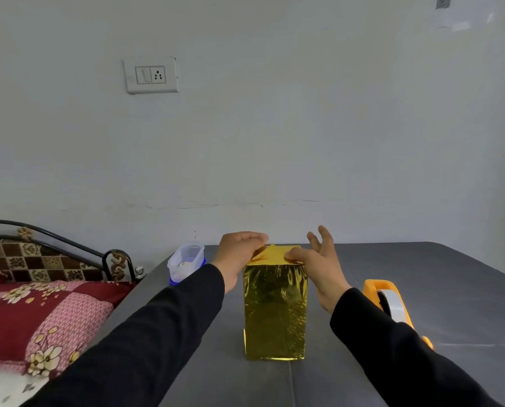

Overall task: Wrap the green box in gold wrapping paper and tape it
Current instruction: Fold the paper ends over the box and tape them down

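The box (275, 309) stands upright on the grey table (439, 289), fully covered in shiny gold wrapping paper; no green shows. My left hand (238, 257) curls over the box's top left edge and holds the folded paper there. My right hand (318, 259) presses its thumb on the top right of the paper, with the other fingers spread and raised behind the box. An orange tape dispenser (389, 304) with a clear tape roll lies on the table to the right, partly hidden by my right sleeve.
A clear plastic container (185, 261) with a blue base sits at the table's back left corner. A bed with a red and pink floral quilt (39, 315) adjoins the table's left side. A white wall stands right behind the table.
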A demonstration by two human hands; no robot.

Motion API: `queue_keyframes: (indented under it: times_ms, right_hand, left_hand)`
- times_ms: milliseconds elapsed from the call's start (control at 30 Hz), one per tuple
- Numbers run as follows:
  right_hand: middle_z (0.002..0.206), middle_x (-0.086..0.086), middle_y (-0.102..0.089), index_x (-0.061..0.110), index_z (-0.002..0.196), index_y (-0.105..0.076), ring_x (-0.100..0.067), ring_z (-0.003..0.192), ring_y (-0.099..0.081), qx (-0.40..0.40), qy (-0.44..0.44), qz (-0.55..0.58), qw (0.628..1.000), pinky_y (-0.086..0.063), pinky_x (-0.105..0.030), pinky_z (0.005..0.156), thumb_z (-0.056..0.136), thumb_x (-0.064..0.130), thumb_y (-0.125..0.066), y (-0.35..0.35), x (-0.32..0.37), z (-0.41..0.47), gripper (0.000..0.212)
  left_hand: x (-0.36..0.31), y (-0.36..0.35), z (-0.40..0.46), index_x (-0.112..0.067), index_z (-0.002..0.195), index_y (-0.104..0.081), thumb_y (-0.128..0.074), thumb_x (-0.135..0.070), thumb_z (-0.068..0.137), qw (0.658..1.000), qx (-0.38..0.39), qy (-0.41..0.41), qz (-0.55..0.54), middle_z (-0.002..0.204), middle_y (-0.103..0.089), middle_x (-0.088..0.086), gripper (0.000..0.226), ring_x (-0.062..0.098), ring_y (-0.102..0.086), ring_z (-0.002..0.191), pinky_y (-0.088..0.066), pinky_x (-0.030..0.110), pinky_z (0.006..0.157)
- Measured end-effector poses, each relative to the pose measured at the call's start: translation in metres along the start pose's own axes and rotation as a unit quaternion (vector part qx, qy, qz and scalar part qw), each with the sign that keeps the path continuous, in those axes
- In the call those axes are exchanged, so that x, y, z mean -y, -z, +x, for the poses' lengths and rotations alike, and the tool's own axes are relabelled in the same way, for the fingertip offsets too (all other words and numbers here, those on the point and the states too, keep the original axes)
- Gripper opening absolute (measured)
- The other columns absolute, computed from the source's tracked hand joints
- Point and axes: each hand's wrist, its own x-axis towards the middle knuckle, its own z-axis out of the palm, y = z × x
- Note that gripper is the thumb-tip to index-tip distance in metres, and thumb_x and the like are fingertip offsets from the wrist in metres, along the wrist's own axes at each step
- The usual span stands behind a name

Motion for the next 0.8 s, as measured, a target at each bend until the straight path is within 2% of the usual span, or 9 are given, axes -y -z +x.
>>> queue_keyframes:
  times_ms: [67, 133, 167, 267, 367, 433, 500, 667, 800]
  right_hand:
    - [0.165, 0.005, -0.032, 0.037, 0.161, -0.015, -0.019, 0.134, -0.047, 0.0, -0.004, 0.0, 1.0, -0.04, -0.034, 0.097, 0.084, 0.0, -0.076, 0.002, 0.0, 0.001, 0.105]
    - [0.165, 0.004, -0.032, 0.037, 0.161, -0.015, -0.023, 0.138, -0.047, 0.0, -0.007, -0.003, 1.0, -0.041, -0.035, 0.099, 0.083, 0.0, -0.077, 0.002, 0.0, 0.001, 0.106]
    - [0.165, 0.004, -0.032, 0.037, 0.161, -0.015, -0.023, 0.138, -0.047, 0.0, -0.008, -0.005, 1.0, -0.04, -0.035, 0.099, 0.083, 0.001, -0.077, 0.002, 0.0, 0.001, 0.106]
    - [0.165, 0.004, -0.032, 0.035, 0.161, -0.014, -0.023, 0.138, -0.046, -0.008, -0.011, -0.015, 1.0, -0.042, -0.036, 0.1, 0.084, 0.006, -0.08, 0.0, 0.001, 0.0, 0.106]
    - [0.165, 0.004, -0.031, 0.04, 0.16, -0.014, -0.024, 0.139, -0.047, -0.018, -0.022, -0.017, 0.999, -0.046, -0.046, 0.111, 0.078, 0.012, -0.087, 0.0, 0.002, 0.002, 0.114]
    - [0.164, 0.003, -0.032, 0.041, 0.159, -0.015, -0.025, 0.138, -0.048, -0.022, -0.03, -0.019, 0.999, -0.046, -0.05, 0.111, 0.075, 0.011, -0.089, 0.0, 0.003, 0.003, 0.116]
    - [0.164, 0.002, -0.033, 0.039, 0.159, -0.016, -0.026, 0.138, -0.049, -0.025, -0.03, -0.025, 0.999, -0.047, -0.048, 0.111, 0.076, 0.009, -0.088, -0.002, 0.004, 0.003, 0.115]
    - [0.161, 0.003, -0.038, 0.041, 0.159, -0.016, -0.024, 0.137, -0.049, -0.017, -0.015, -0.043, 0.999, -0.045, -0.039, 0.104, 0.075, 0.014, -0.09, 0.0, 0.008, -0.001, 0.115]
    - [0.143, 0.008, -0.06, 0.045, 0.157, -0.02, -0.012, 0.117, -0.062, -0.019, 0.042, -0.073, 0.996, -0.044, -0.033, 0.096, 0.078, 0.024, -0.09, 0.007, 0.027, -0.006, 0.108]
  left_hand:
    - [0.003, 0.0, -0.007, -0.016, 0.111, -0.075, -0.082, -0.028, 0.083, 0.998, 0.011, 0.035, -0.052, 0.114, -0.074, 0.006, 0.031, 0.027, -0.067, 0.113, -0.049, 0.047, 0.108]
    - [0.01, -0.001, -0.014, -0.015, 0.108, -0.074, -0.086, -0.035, 0.069, 0.997, 0.018, 0.05, -0.064, 0.108, -0.073, 0.008, 0.046, 0.033, -0.066, 0.114, -0.049, 0.048, 0.107]
    - [0.013, -0.002, -0.016, -0.013, 0.104, -0.073, -0.086, -0.033, 0.067, 0.996, 0.011, 0.049, -0.07, 0.103, -0.072, 0.009, 0.044, 0.034, -0.066, 0.113, -0.05, 0.048, 0.106]
    - [0.016, -0.006, -0.023, -0.013, 0.097, -0.071, -0.077, -0.016, 0.087, 0.995, -0.015, 0.04, -0.094, 0.098, -0.068, 0.012, 0.013, 0.03, -0.067, 0.102, -0.053, 0.041, 0.095]
    - [0.011, -0.009, -0.031, -0.015, 0.097, -0.067, -0.07, -0.013, 0.093, 0.994, -0.019, 0.037, -0.101, 0.101, -0.067, 0.012, 0.006, 0.025, -0.064, 0.096, -0.053, 0.035, 0.085]
    - [0.012, -0.01, -0.033, -0.018, 0.097, -0.067, -0.068, -0.019, 0.095, 0.994, -0.031, 0.041, -0.097, 0.106, -0.067, 0.013, 0.002, 0.028, -0.063, 0.104, -0.052, 0.042, 0.098]
    - [0.016, -0.011, -0.033, -0.021, 0.097, -0.068, -0.068, -0.028, 0.095, 0.995, -0.038, 0.041, -0.078, 0.11, -0.069, 0.014, 0.008, 0.031, -0.063, 0.11, -0.048, 0.049, 0.105]
    - [0.022, -0.012, -0.034, -0.034, 0.104, -0.063, -0.071, -0.026, 0.092, 0.994, -0.056, 0.035, -0.086, 0.118, -0.066, 0.007, 0.017, 0.027, -0.061, 0.115, -0.049, 0.05, 0.107]
    - [0.019, -0.011, -0.034, -0.034, 0.113, -0.063, -0.071, -0.026, 0.092, 0.994, -0.05, 0.036, -0.085, 0.123, -0.065, 0.006, 0.024, 0.027, -0.059, 0.12, -0.047, 0.049, 0.109]
